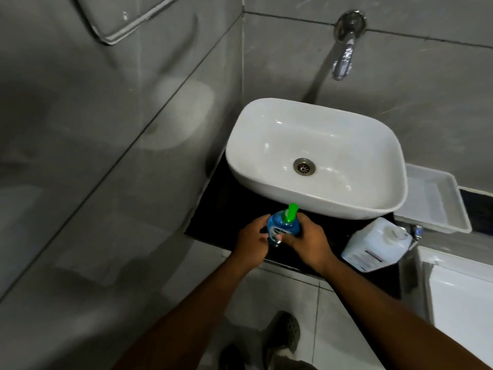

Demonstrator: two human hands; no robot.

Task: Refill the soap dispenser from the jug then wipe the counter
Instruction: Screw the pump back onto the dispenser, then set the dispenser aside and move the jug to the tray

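Landmark: white basin (pixel 314 156), sitting on the dark surface below me.
Drain (pixel 304 166): metal, at the basin's bottom centre.
Tap (pixel 345 53): chrome, wall-mounted above the basin's far side.
Tray (pixel 432 200): white plastic, just right of the basin.
Shoe (pixel 282 333): grey, on floor tiles (pixel 290 292), nearer me than the basin.

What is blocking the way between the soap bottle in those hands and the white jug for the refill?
Nothing visible. The soap dispenser, its green pump still on, sits between the left hand and right hand; only bare dark counter separates it from the capped jug.
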